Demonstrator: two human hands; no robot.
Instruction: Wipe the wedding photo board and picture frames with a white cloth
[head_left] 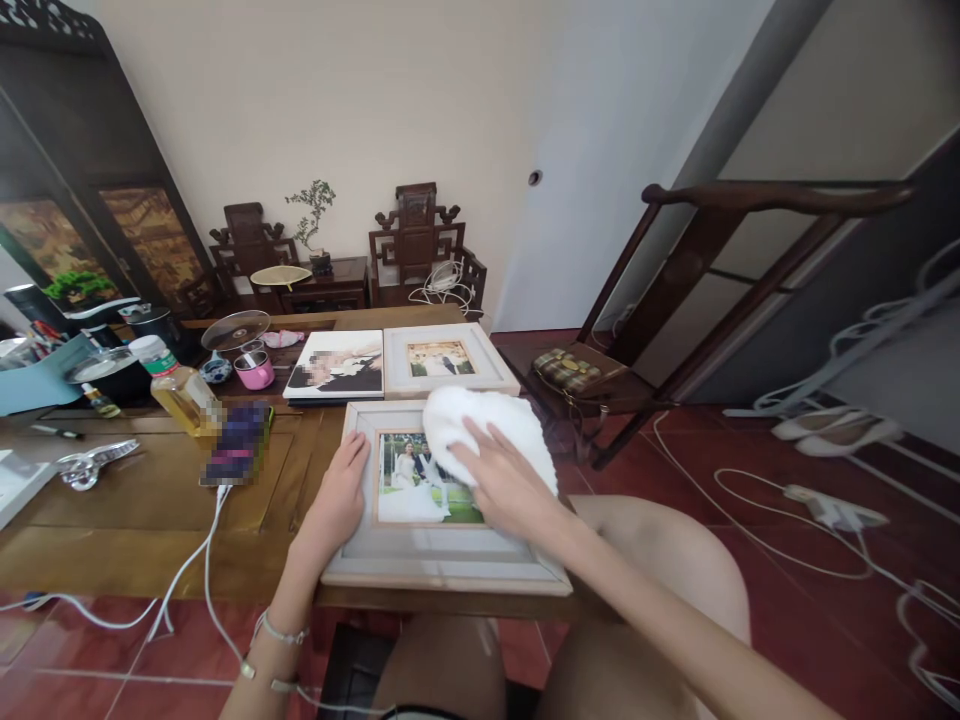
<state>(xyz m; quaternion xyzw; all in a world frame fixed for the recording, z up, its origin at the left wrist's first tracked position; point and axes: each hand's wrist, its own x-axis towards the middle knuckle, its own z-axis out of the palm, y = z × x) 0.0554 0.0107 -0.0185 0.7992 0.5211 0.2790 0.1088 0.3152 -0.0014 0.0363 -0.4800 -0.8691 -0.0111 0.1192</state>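
Note:
A white picture frame [442,558] with a wedding photo [409,475] lies face up at the near edge of the wooden table. My left hand [341,495] grips its left side, fingers over the rim. Spread over the frame's upper right part is a white cloth [517,410]. My right hand [502,475] presses this cloth down with its fingers, on the glass and right border. Behind lie a second white picture frame [487,362] and a white-edged photo album or print [337,365], side by side.
On the wooden table [285,560] to the left are a phone [238,440] on a white cable, a bottle [176,385], a pink cup [255,370] and a clear handled object [97,462]. A wooden chair [577,360] holding a plaid bag [568,368] stands right. Cables and a power strip [836,508] lie on the floor.

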